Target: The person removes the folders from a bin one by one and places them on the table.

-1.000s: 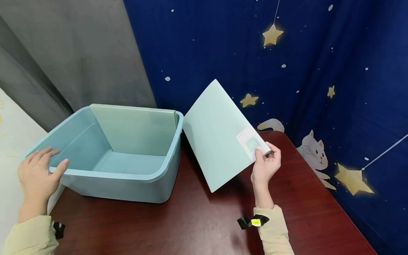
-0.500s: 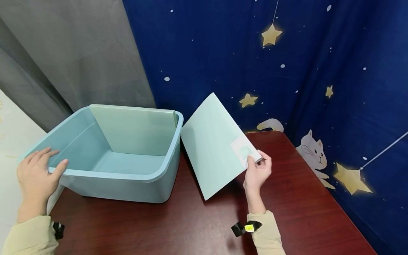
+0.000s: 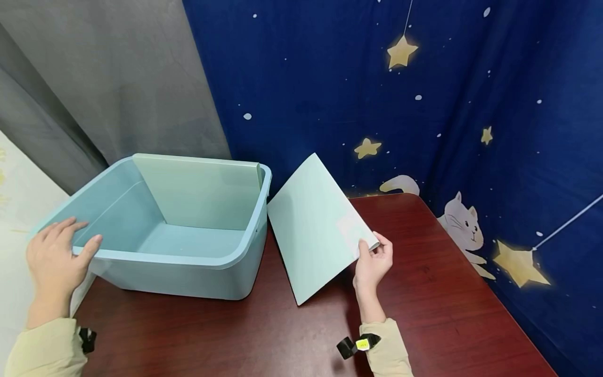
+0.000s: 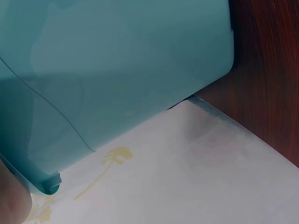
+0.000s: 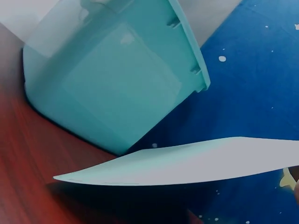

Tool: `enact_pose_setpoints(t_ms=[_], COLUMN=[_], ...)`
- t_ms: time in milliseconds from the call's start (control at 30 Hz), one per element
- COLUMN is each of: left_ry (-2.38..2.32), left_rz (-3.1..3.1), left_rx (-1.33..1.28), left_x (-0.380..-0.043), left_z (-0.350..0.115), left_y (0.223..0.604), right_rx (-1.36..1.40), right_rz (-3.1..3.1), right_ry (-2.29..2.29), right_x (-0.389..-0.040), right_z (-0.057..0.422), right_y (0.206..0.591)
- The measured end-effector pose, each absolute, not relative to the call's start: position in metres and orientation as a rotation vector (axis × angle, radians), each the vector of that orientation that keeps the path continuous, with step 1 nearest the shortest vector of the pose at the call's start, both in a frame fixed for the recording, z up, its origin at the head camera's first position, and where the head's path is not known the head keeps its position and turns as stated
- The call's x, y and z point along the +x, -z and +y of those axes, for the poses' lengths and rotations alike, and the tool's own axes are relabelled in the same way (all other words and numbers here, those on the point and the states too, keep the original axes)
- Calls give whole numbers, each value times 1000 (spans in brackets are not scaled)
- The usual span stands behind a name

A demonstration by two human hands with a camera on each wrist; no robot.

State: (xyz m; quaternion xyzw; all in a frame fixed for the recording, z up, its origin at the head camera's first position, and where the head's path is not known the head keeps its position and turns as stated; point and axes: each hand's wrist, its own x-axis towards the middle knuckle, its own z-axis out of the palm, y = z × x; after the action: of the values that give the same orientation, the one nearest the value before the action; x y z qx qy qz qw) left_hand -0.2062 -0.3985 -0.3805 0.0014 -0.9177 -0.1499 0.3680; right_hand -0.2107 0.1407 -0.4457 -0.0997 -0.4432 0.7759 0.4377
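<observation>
My left hand [image 3: 58, 256] rests on the near-left corner of the light-blue plastic bin [image 3: 179, 275], its fingers over the rim and thumb spread. Part of that hand [image 4: 13, 196] shows by the rim in the left wrist view. With thumb and fingers my right hand [image 3: 373, 264] pinches the corner of a pale-green folder [image 3: 311, 220], near a whitish label. The folder is tilted, right of the bin, its lower corner close to the tabletop; contact there I cannot tell. Seen nearly edge-on, the folder [image 5: 187, 163] bows slightly in the right wrist view.
Another green folder [image 3: 202, 193] stands inside the bin against its far wall. Beneath is a dark red wooden table [image 3: 452, 298]. Behind it hang a grey curtain [image 3: 118, 78] and a blue star-patterned curtain [image 3: 320, 68]. A white patterned surface [image 3: 23, 209] lies at the left.
My right hand has brought the folder down, towards me and slightly left. The left hand, the bin and the folder inside it have stayed in place.
</observation>
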Motion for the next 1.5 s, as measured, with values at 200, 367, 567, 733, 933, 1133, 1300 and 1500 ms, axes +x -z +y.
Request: enact_pose_setpoints(t_ms=[200,367,567,733,933,1133,1300,1500], left_ry=[366,357,365,381,387,384,391,395], left_rz=[-2331,-2316,-2335,-2342,-2335,-2324,-2320,-2329], left_rx=[-24,-35,-16,-19,-24,-32,-35,-27], left_x=[-207,-207,-207,-207,-207,-207,-207,-208], left_z=[-399,-400,-401,-399,-398,-398,-397,-399], left_y=[381,381,381,380,380,379,379,379], right_rx=[-255,-266,-303,-303,-259,-216,-187,-214], right_rz=[-1138,-1176,-1222,-1249,-1281,-1305,-1327,-1470], right_ry=[-1921,-1906,-1915,-1916,-1909,-1908,-1909,-1901], right_x=[-211,-211,-208,-206,-205,-205,-204,-201], right_z=[139,139,139,139,142,148,153,163], right_y=[455,462,470,476,483,491,497,503])
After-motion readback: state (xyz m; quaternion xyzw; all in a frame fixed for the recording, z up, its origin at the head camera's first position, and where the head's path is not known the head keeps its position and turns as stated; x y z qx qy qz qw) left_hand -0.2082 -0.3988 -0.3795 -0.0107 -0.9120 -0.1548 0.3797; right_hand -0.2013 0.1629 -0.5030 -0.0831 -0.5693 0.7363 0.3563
